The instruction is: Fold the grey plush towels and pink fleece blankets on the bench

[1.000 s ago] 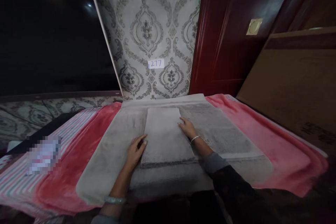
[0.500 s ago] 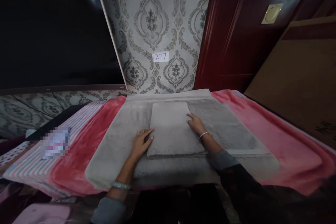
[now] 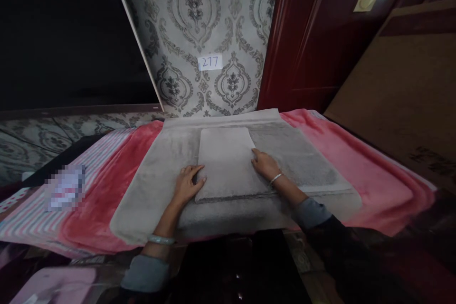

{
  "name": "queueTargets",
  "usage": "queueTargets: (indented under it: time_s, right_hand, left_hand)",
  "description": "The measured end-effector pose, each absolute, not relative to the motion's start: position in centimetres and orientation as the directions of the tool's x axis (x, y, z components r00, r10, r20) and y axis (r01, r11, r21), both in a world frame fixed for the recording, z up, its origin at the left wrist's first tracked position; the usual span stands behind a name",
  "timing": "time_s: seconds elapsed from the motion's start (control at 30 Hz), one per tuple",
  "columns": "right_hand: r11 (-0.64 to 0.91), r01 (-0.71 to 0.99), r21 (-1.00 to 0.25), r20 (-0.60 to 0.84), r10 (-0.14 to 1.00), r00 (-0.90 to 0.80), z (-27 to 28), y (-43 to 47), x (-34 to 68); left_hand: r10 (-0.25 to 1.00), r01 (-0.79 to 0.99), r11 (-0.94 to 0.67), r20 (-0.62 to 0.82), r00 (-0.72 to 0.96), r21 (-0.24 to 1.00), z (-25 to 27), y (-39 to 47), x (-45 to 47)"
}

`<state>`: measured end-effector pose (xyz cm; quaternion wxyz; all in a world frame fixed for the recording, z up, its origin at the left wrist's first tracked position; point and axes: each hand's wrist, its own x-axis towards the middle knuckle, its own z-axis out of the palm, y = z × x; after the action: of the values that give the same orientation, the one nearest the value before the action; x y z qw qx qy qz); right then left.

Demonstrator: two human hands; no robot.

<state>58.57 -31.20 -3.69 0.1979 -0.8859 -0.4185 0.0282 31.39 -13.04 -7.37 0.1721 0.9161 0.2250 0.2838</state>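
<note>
A folded light-grey plush cloth (image 3: 224, 161) lies flat as a neat rectangle on a larger grey plush cloth (image 3: 149, 204). My left hand (image 3: 187, 184) rests at its left edge, thumb and forefinger apart and touching that side. On the opposite side, my right hand (image 3: 264, 164) touches the right edge with its fingers extended and slightly bent. Neither hand grips the cloth. To the right, another grey layer (image 3: 302, 156) lies partly under the folded piece and my right forearm.
Pink-red blankets (image 3: 374, 175) and a striped cloth (image 3: 39, 213) lie beneath and around the grey cloths. A wall with a "277" label (image 3: 210, 61), a dark television (image 3: 71, 38), a red door (image 3: 313, 33) and a cardboard panel (image 3: 399, 85) stand behind. A pink stool (image 3: 67, 280) is at lower left.
The view has shifted slightly, so everything sits a little higher and further left. Both hands stay at the sides of the folded cloth, with little movement relative to it.
</note>
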Motion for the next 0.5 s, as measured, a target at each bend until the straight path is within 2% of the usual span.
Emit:
queueTargets:
  time_s: [0.13, 0.2, 0.37, 0.5]
  right_hand:
    - [-0.473, 0.845, -0.251, 0.280, 0.800, 0.531, -2.0, -30.7, 56.5]
    - [-0.407, 0.895, -0.183, 0.310, 0.840, 0.446, -2.2, -30.3, 55.5]
    - [-0.364, 0.915, -0.174, 0.060, 0.924, 0.379, -4.4, -30.2, 54.4]
    - [-0.370, 0.909, -0.194, 0.076, 0.918, 0.390, -4.0, -29.8, 54.6]
  left_hand:
    - [0.501, 0.304, -0.844, 0.443, 0.744, 0.443, -7.3, -12.9, 31.5]
    - [0.493, 0.294, -0.848, 0.452, 0.744, 0.441, -7.4, -12.9, 31.5]
    - [0.512, 0.304, -0.833, 0.436, 0.740, 0.463, -7.7, -12.4, 31.0]
    - [0.489, 0.323, -0.860, 0.457, 0.743, 0.395, -6.4, -11.0, 32.3]
